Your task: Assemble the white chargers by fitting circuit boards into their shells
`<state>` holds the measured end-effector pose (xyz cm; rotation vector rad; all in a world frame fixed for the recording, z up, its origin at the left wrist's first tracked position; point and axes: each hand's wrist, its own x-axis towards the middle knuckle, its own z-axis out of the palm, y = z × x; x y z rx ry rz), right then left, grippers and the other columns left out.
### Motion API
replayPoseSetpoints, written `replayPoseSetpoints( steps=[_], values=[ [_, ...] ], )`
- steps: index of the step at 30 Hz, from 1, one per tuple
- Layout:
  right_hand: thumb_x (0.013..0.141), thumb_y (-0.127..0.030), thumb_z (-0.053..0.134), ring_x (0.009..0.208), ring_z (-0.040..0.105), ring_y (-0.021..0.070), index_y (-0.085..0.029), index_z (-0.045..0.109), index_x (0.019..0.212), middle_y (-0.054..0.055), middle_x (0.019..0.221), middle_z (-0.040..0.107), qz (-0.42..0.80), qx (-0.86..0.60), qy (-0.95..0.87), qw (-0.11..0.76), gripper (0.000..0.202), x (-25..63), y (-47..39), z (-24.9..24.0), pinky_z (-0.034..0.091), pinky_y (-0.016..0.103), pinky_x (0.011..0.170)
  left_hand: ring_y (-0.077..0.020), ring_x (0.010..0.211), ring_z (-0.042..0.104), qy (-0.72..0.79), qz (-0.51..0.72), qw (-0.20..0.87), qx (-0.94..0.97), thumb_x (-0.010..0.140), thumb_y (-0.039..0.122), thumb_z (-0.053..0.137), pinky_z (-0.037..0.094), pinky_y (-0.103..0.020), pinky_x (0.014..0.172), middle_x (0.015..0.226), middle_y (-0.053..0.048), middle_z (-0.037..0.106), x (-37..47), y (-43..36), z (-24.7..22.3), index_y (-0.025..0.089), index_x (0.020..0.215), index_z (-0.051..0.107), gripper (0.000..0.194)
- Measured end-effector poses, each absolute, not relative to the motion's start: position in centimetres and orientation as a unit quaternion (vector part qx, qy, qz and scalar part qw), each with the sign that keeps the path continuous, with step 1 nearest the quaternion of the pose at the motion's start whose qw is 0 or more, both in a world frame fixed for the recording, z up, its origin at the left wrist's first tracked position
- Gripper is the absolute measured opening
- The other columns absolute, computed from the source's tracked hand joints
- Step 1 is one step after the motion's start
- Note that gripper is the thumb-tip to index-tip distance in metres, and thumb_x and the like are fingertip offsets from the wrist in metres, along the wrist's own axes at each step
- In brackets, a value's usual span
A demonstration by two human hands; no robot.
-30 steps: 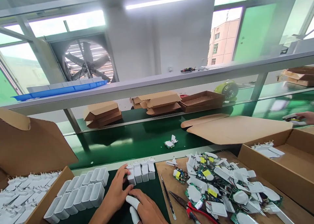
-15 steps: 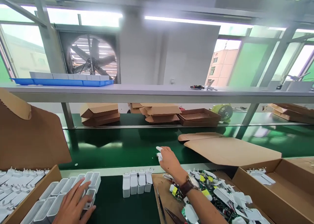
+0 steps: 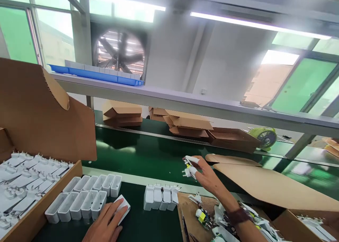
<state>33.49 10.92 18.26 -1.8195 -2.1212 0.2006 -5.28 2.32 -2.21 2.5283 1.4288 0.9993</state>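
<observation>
My left hand (image 3: 107, 220) has its fingers closed over a white plastic adapter shell (image 3: 123, 208), tilted just above the dark green mat. To its left stand rows of open white shells (image 3: 77, 204). Out over the green belt, my right hand (image 3: 202, 171), with white covers on its fingertips, pinches a small circuit board with a white plug part (image 3: 189, 169). Between the hands, several white shells with plug covers (image 3: 160, 196) stand in a row. Below my right forearm, loose circuit boards and plug parts (image 3: 202, 216) lie piled on cardboard.
A carton of finished-looking white adapters (image 3: 29, 178) stands at left, its flap (image 3: 71, 129) raised. Another open carton (image 3: 288, 220) is at right. Tweezers (image 3: 184, 224) lie on the cardboard. A shelf (image 3: 169, 97) with a blue tray (image 3: 97, 76) crosses above the belt (image 3: 148, 157).
My left hand has taken a shell from the rows and moved it right. My right hand has lifted slightly, showing the board it pinches. The view has tilted and turned left.
</observation>
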Motion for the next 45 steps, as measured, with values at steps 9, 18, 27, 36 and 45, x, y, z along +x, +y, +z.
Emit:
replayPoseSetpoints(
  steps=[9,18,27,36,45],
  values=[
    [0.104,-0.029,0.041,0.072,0.069,0.0169,-0.024,0.067,0.119,0.002,0.091,0.071,0.416,-0.477,-0.759,0.153,0.031,22.5,-1.8,11.2,0.056,0.026,0.064,-0.0404,0.128,0.060,0.468,0.199,0.131,0.851,0.093,0.013,0.054,0.059,-0.052,0.097,0.153,-0.014,0.057,-3.8,3.2,1.0,0.026,0.151,0.053,0.060],
    [0.072,-0.019,0.078,0.117,0.057,0.0358,-0.016,0.064,0.121,0.016,0.125,0.066,0.253,-0.438,-0.859,0.079,0.051,22.4,-0.1,8.8,0.050,0.048,0.101,-0.0216,0.090,0.063,0.451,0.303,0.457,0.704,0.095,0.041,0.064,0.055,-0.037,0.087,0.108,-0.005,0.065,-3.7,1.5,3.2,0.025,0.155,0.041,0.067],
    [0.069,-0.004,0.061,0.108,0.064,0.0293,-0.016,0.059,0.134,0.013,0.117,0.064,0.218,-0.410,-0.871,0.161,0.066,24.6,0.3,5.4,0.055,0.042,0.096,-0.0313,0.115,0.062,0.456,0.291,0.446,0.713,0.074,0.041,0.087,0.051,-0.046,0.103,0.132,-0.010,0.063,-2.4,2.1,3.1,0.027,0.154,0.046,0.091],
    [0.086,-0.007,0.055,0.121,0.064,0.0228,-0.026,0.047,0.148,0.011,0.135,0.059,0.174,-0.348,-0.833,0.394,0.066,24.1,-1.0,7.4,0.055,0.031,0.103,-0.0309,0.136,0.059,0.448,0.352,0.377,0.730,0.088,0.026,0.075,0.049,-0.048,0.114,0.151,-0.007,0.060,-2.0,0.8,0.7,0.038,0.161,0.029,0.088],
    [0.081,-0.004,0.054,0.121,0.066,0.0270,-0.021,0.033,0.158,0.014,0.137,0.065,0.057,-0.319,-0.866,0.380,0.082,22.6,-1.3,5.2,0.057,0.034,0.102,-0.0340,0.141,0.049,0.388,0.381,0.252,0.800,0.101,0.024,0.061,0.045,-0.056,0.116,0.156,-0.011,0.054,-2.1,0.6,0.7,0.036,0.165,0.015,0.079]
  ],
)
